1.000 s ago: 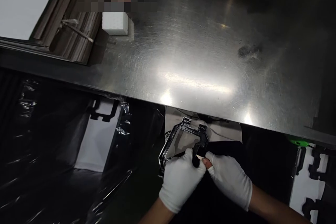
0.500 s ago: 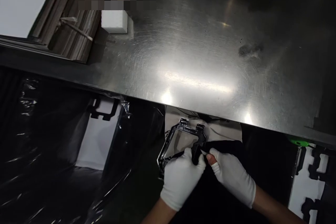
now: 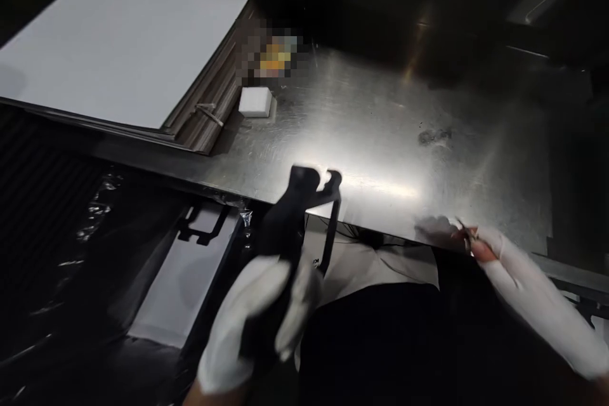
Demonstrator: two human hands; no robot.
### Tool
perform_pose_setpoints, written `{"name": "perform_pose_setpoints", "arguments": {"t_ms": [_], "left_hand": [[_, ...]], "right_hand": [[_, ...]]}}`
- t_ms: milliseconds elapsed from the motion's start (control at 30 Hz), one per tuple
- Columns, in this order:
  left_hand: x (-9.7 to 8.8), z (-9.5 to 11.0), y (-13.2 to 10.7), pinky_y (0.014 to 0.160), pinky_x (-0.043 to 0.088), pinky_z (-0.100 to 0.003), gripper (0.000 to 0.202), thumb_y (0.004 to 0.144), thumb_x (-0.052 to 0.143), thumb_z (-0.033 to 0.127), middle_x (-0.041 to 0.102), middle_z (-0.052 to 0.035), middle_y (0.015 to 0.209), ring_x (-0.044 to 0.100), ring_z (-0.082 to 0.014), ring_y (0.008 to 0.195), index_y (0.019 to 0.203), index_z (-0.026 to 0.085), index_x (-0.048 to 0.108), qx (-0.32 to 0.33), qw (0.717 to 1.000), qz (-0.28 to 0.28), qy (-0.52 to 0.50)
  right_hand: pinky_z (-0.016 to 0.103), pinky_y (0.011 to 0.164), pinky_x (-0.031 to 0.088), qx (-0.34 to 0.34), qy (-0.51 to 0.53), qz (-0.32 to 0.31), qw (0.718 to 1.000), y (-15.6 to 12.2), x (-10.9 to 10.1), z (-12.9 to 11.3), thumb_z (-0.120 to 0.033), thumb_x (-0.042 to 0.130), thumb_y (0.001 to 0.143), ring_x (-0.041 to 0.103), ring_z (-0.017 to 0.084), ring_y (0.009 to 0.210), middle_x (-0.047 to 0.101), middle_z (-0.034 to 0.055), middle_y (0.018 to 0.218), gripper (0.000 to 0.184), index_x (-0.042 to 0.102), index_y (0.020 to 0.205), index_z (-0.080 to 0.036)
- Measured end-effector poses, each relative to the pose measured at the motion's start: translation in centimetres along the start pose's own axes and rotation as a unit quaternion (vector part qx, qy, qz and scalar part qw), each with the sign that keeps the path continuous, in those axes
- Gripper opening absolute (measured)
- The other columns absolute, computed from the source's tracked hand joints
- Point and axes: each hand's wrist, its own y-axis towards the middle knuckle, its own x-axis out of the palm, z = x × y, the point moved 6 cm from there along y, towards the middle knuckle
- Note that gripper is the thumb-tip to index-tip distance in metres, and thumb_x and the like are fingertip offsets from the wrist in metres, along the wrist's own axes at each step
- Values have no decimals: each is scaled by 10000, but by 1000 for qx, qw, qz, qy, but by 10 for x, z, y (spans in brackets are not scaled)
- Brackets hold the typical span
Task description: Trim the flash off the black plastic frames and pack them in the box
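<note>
My left hand [image 3: 257, 323], in a white glove, is closed round a black plastic frame [image 3: 304, 216] and holds it edge-on below the front edge of the steel table [image 3: 380, 139]. The hand and frame are smeared by motion. My right hand [image 3: 523, 292], also gloved with bare fingertips, reaches right to the table's front edge. Its fingertips pinch a small thin dark piece [image 3: 464, 231] that I cannot make out clearly.
A stack of white sheets [image 3: 118, 44] lies at the back left of the table, beside a small white foam block [image 3: 255, 102]. Black plastic film [image 3: 71, 266] and a white tray with a black frame part [image 3: 200, 235] sit below the table on the left.
The view has tilted up. My left hand has turned and lifted the frame leftward, and my right hand has left it and moved right to the table edge with a small piece.
</note>
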Motion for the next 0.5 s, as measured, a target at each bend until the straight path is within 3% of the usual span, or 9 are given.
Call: {"name": "perform_pose_setpoints", "arguments": {"t_ms": [100,167,233,367,500], "left_hand": [[36,27,67,413,322,-194,372,1069,612,423,397,74,417,342,-81,331,775,196,613,-5,999,-46,-11],[51,33,103,400,313,-187,421,1125,482,367,383,77,407,330,-77,304,769,184,612,-21,998,-66,-2],[59,33,123,379,278,-179,482,1157,398,356,374,77,398,320,-74,286,760,179,605,-32,997,-72,8],[61,30,128,397,306,-168,484,1166,434,402,396,81,405,328,-63,296,782,174,621,-46,996,-71,30],[61,28,123,420,340,-176,450,1137,512,440,423,77,413,343,-65,315,792,177,632,-60,995,-59,50]], "right_hand": [[288,526,458,-70,-94,53,992,46,7,-37,-540,487,1131,621,184,584,678,3,741,362,678,995,-264],[278,556,475,-128,-143,46,980,67,28,-60,-422,481,1155,635,177,624,720,20,833,284,702,1176,-244],[272,602,505,-188,-199,11,962,75,55,-79,-341,457,1172,661,178,717,750,65,1004,321,666,1374,-206],[292,650,513,-227,-303,-39,925,67,98,-98,-277,380,1191,676,196,797,744,111,1127,380,650,1431,-159],[318,628,508,-221,-352,-49,908,65,106,-101,-271,352,1191,694,220,803,739,113,1167,410,633,1472,-172]]}}
